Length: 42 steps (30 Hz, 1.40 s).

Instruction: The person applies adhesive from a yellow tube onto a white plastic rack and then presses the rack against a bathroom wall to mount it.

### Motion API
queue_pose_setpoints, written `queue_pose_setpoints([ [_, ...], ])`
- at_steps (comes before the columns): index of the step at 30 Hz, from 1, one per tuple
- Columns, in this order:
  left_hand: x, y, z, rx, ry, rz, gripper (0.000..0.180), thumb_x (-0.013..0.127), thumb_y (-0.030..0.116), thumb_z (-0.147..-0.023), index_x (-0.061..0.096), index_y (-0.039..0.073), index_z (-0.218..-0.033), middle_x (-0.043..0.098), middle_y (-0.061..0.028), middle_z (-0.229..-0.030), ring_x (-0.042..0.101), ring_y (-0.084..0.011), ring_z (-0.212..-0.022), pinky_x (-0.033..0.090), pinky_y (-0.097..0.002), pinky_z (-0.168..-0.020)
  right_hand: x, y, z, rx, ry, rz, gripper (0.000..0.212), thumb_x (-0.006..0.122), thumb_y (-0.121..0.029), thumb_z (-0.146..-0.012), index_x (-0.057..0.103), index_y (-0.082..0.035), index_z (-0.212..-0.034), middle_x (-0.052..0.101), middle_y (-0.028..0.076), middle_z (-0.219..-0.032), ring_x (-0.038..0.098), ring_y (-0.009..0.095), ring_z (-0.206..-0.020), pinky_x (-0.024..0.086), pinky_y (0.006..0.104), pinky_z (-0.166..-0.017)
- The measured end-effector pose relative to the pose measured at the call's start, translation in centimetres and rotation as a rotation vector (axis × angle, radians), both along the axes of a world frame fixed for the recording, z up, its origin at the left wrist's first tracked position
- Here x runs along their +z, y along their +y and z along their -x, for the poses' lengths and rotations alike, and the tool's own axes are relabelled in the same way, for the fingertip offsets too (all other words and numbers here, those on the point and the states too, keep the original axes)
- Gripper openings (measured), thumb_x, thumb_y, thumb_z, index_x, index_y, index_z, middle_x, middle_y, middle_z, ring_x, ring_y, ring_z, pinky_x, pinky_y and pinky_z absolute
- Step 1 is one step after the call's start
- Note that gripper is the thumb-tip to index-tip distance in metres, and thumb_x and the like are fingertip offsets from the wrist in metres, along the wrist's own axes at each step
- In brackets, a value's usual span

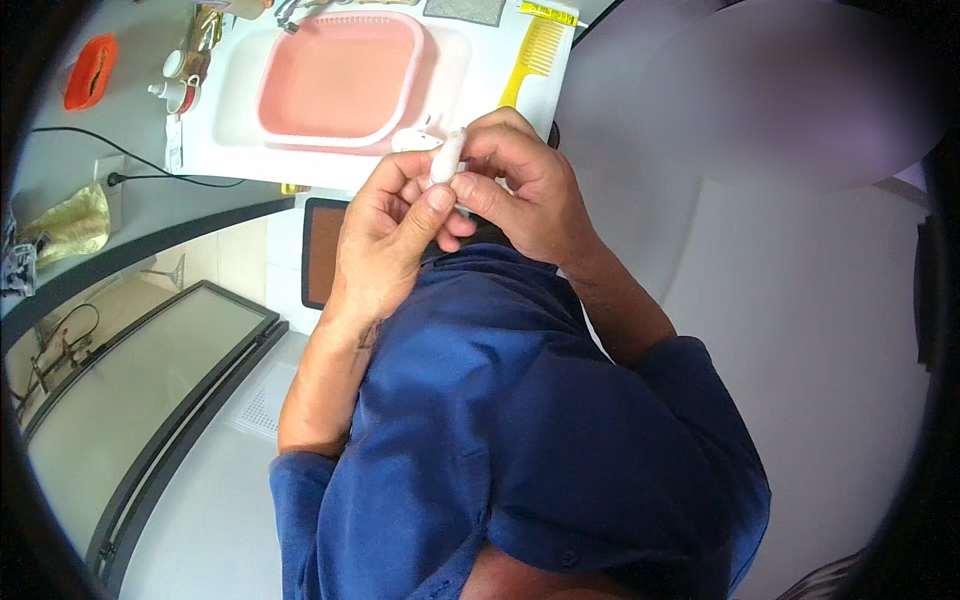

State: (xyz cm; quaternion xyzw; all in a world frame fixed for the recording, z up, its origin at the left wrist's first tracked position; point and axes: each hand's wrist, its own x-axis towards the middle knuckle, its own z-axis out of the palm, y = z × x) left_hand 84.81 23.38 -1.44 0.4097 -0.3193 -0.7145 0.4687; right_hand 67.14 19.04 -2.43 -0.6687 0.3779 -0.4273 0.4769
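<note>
Ahead, pink basin (411, 70) in sink (240, 95).

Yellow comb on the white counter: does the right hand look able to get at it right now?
Probably yes: the right hand is near the handle of the yellow comb, with nothing visible between. Its fingers are on the small white object, though, so they would likely need to let go first.
</note>
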Motion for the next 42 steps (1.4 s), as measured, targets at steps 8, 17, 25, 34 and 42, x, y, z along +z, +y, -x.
queue_pose_setpoints([
  [8, 2.1, 1.3, -3.3, 0.169, -0.682, 0.535, 0.025, 0.071, 0.016, -0.093, 0.063, 0.001, -0.110, 0.062, -0.0069, -0.081, 0.055, -0.0145, -0.063, 0.045, -0.0290, -0.057, 5.4, 0.9, -3.0, 0.030, 0.225, 0.042, 0.042, 0.047, -0.040, -0.106, 0.060, -0.004, -0.090, 0.058, 0.001, -0.071, 0.050, 0.009, -0.062, 0.041, 0.0238, -0.056],
  [17, 1.5, 0.9, -4.2, 0.257, -0.626, 0.950, 0.030, 0.058, 0.031, -0.101, 0.060, 0.001, -0.103, 0.060, -0.0140, -0.081, 0.063, -0.0307, -0.066, 0.048, -0.0393, -0.057, 8.6, 2.7, -6.5, -0.104, 0.255, -0.135, 0.060, 0.042, -0.052, -0.103, 0.061, -0.002, -0.075, 0.051, 0.001, -0.061, 0.041, 0.007, -0.054, 0.030, 0.0248, -0.047],
  [25, -0.3, 0.6, -3.1, 0.413, -0.424, 1.091, 0.027, 0.059, 0.028, -0.100, 0.057, 0.001, -0.103, 0.062, -0.0140, -0.082, 0.064, -0.0338, -0.069, 0.050, -0.0412, -0.058, 8.1, 3.5, -6.1, -0.082, 0.130, -0.204, 0.051, 0.046, -0.040, -0.104, 0.057, -0.004, -0.069, 0.052, -0.001, -0.062, 0.045, 0.009, -0.060, 0.037, 0.0266, -0.055],
  [34, 0.1, 1.0, -2.7, 0.429, -0.370, 0.997, 0.026, 0.055, 0.028, -0.101, 0.058, 0.005, -0.090, 0.061, -0.0121, -0.074, 0.062, -0.0327, -0.062, 0.048, -0.0402, -0.056, 9.3, 4.0, -7.3, -0.168, 0.273, -0.041, 0.052, 0.046, -0.036, -0.102, 0.046, -0.004, -0.061, 0.042, 0.003, -0.057, 0.036, 0.011, -0.055, 0.028, 0.0294, -0.051],
  [42, 1.2, 2.0, -2.6, 0.232, -0.032, 0.710, 0.033, 0.046, 0.028, -0.106, 0.054, 0.002, -0.086, 0.055, -0.0115, -0.064, 0.058, -0.0291, -0.055, 0.043, -0.0371, -0.053, 9.5, 4.2, -7.5, -0.170, 0.305, 0.141, 0.052, 0.044, -0.033, -0.101, 0.044, -0.002, -0.059, 0.040, 0.003, -0.055, 0.033, 0.011, -0.052, 0.024, 0.0293, -0.048],
])
